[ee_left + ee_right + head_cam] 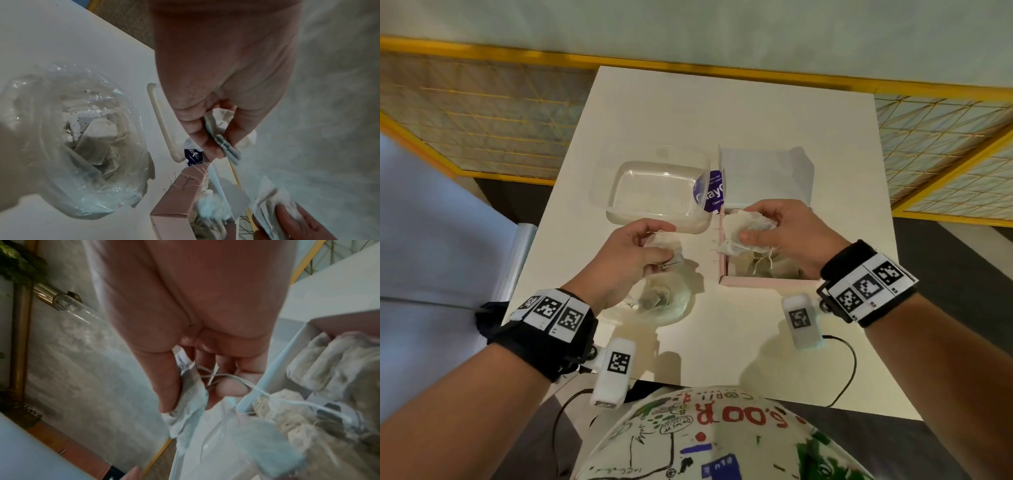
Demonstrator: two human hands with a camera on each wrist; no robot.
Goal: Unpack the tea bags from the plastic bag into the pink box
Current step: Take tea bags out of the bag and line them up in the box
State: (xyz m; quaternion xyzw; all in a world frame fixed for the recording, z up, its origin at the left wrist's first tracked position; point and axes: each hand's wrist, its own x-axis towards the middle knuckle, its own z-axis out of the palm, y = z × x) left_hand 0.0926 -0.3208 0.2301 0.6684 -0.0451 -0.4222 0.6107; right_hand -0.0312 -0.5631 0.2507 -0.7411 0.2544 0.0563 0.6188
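A crumpled clear plastic bag [671, 303] lies on the table with a few tea bags [92, 141] inside. My left hand [664, 241] hovers just above it and pinches a tea bag [228, 151] between thumb and fingers. To the right stands the open pink box [767, 282], its white lid [763, 171] folded back, with tea bags [320, 363] lying inside. My right hand [748, 222] grips a loose bunch of tea bags [756, 224] over the box's left part, their strings dangling into it.
An empty clear plastic container [606, 192] with a purple label [710, 193] stands behind the bag, touching the box's lid. The white table [722, 113] ends close behind both. Yellow-framed mesh panels [482, 113] lie beyond it, and a cable [849, 370] trails at the front right.
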